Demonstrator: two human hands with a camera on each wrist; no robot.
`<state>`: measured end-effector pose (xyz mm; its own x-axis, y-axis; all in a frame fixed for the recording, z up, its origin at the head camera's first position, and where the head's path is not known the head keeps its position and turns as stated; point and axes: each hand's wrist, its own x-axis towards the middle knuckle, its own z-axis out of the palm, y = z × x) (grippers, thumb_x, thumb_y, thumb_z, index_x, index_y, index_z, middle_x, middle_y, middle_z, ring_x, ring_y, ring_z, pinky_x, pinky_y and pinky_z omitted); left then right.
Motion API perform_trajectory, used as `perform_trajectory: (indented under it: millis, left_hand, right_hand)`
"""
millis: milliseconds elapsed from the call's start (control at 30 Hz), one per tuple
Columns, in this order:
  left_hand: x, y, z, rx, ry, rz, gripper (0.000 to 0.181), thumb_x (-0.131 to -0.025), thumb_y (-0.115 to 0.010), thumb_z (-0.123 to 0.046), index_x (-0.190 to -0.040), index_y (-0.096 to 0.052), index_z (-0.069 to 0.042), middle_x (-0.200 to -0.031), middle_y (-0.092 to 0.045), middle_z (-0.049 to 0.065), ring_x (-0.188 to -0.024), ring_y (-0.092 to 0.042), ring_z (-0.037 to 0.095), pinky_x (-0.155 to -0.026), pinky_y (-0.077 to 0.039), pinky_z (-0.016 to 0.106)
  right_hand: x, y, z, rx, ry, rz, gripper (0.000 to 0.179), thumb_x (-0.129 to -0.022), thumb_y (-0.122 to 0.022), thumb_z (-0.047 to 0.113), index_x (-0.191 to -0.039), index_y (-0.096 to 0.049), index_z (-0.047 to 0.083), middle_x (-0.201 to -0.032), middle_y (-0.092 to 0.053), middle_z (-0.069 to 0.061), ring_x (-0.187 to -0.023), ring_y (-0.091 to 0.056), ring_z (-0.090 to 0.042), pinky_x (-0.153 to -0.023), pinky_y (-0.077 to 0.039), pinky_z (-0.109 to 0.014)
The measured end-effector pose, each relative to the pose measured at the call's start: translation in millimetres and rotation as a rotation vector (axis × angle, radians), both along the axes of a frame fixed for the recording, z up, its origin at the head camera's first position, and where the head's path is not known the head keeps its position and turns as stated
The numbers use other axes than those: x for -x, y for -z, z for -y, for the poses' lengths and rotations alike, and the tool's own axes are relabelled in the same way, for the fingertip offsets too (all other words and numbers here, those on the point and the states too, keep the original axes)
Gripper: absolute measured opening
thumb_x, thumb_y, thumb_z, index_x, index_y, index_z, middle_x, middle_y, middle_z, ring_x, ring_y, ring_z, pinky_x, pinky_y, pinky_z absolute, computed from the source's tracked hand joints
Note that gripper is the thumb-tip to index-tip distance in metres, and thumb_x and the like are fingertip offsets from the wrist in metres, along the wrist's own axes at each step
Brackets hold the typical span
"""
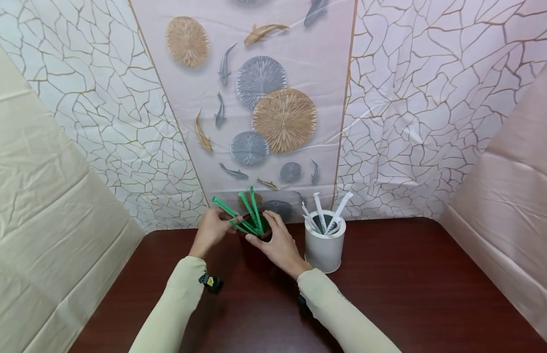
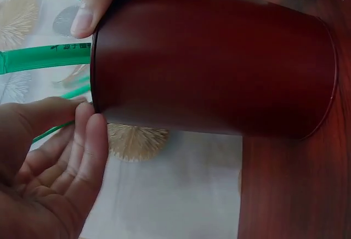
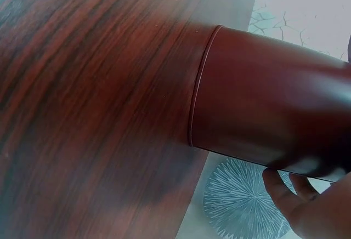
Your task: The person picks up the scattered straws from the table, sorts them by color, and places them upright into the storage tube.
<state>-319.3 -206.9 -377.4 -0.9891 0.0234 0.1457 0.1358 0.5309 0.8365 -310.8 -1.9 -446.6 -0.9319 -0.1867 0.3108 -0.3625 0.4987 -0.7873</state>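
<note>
A dark red round container [image 2: 214, 58] stands on the table with several slim green stick packets [image 1: 255, 208] leaning out of its mouth; one packet [image 2: 49, 59] bears dark printed characters. My right hand [image 1: 279, 245] holds the container at its rim, thumb on the near side and fingers round the right side. At the left of the rim, my left hand [image 1: 211, 230] has thumb and fingertips together on a low green packet [image 1: 239, 226]; the exact pinch is partly hidden. In the right wrist view, fingers [image 3: 282, 192] touch the container's wall.
A white round container [image 1: 325, 250] with several white stick packets [image 1: 339, 211] stands just right of my right hand. Behind the dark red-brown table [image 1: 410, 284] hangs a patterned cloth [image 1: 388, 122]. Pale cloth walls [image 1: 39, 235] flank both sides.
</note>
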Motion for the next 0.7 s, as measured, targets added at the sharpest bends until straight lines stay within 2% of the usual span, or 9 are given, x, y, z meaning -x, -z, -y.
perform_trajectory:
  millis: [133, 233, 300, 400, 533, 633, 700]
  left_hand:
    - [2.2, -2.3, -0.5, 0.031, 0.046, 0.066, 0.013, -0.097, -0.079, -0.013, -0.101, -0.079, -0.001, -0.093, -0.077, 0.012, -0.080, -0.077, 0.028, -0.074, -0.063, 0.038]
    - [4.3, -5.8, -0.9, 0.038, 0.072, 0.118, 0.013, -0.097, -0.079, -0.011, -0.102, -0.080, 0.000, -0.094, -0.077, 0.014, -0.082, -0.077, 0.030, -0.074, -0.064, 0.037]
    - [5.4, -7.9, -0.9, 0.050, 0.087, 0.141, 0.017, -0.097, -0.079, -0.012, -0.109, -0.079, 0.000, -0.098, -0.077, 0.014, -0.084, -0.077, 0.031, -0.073, -0.063, 0.036]
    - [5.5, -9.8, 0.8, 0.021, 0.127, 0.169, 0.033, -0.098, -0.077, -0.011, -0.127, -0.072, 0.003, -0.105, -0.074, 0.016, -0.089, -0.077, 0.033, -0.075, -0.064, 0.036]
    - [1.1, -10.1, 7.8, -0.060, 0.179, 0.167, 0.046, -0.102, -0.071, -0.007, -0.144, -0.058, 0.005, -0.110, -0.069, 0.019, -0.096, -0.075, 0.033, -0.081, -0.063, 0.040]
    - [-4.3, -9.7, 14.4, -0.095, 0.206, 0.141, 0.046, -0.104, -0.066, -0.005, -0.147, -0.055, 0.006, -0.115, -0.068, 0.022, -0.103, -0.073, 0.038, -0.086, -0.063, 0.042]
    - [-7.9, -8.8, 18.1, -0.085, 0.212, 0.122, 0.046, -0.105, -0.064, -0.006, -0.147, -0.054, 0.006, -0.122, -0.067, 0.024, -0.106, -0.072, 0.041, -0.087, -0.062, 0.041]
  right_hand:
    - [-0.2, 1.2, 0, 0.001, 0.000, 0.001, 0.099, -0.090, -0.068, 0.075, -0.165, -0.039, 0.018, -0.170, -0.032, 0.001, -0.147, -0.046, -0.032, -0.108, -0.046, -0.061]
    - [-0.3, 0.8, -1, -0.001, 0.007, -0.002, 0.098, -0.090, -0.069, 0.074, -0.165, -0.039, 0.018, -0.169, -0.033, 0.002, -0.147, -0.046, -0.032, -0.108, -0.046, -0.061]
    - [-0.6, 0.2, -1, 0.000, 0.005, -0.004, 0.098, -0.090, -0.069, 0.073, -0.165, -0.040, 0.018, -0.169, -0.033, 0.003, -0.147, -0.046, -0.032, -0.109, -0.046, -0.061]
    - [-0.9, -0.3, 0, 0.000, -0.002, -0.004, 0.097, -0.090, -0.069, 0.072, -0.164, -0.040, 0.016, -0.169, -0.033, 0.003, -0.148, -0.045, -0.032, -0.110, -0.046, -0.060]
    - [-0.6, -0.1, 0, -0.001, -0.008, -0.001, 0.096, -0.091, -0.070, 0.070, -0.164, -0.040, 0.015, -0.169, -0.033, 0.002, -0.149, -0.044, -0.031, -0.111, -0.045, -0.059]
    - [-0.2, 0.1, 0, 0.003, -0.006, -0.004, 0.095, -0.092, -0.072, 0.067, -0.164, -0.040, 0.015, -0.169, -0.033, 0.002, -0.149, -0.043, -0.031, -0.111, -0.044, -0.059]
    - [-0.3, 0.2, -1, 0.003, -0.003, -0.001, 0.095, -0.091, -0.073, 0.067, -0.164, -0.039, 0.016, -0.169, -0.033, 0.002, -0.149, -0.043, -0.031, -0.112, -0.044, -0.059]
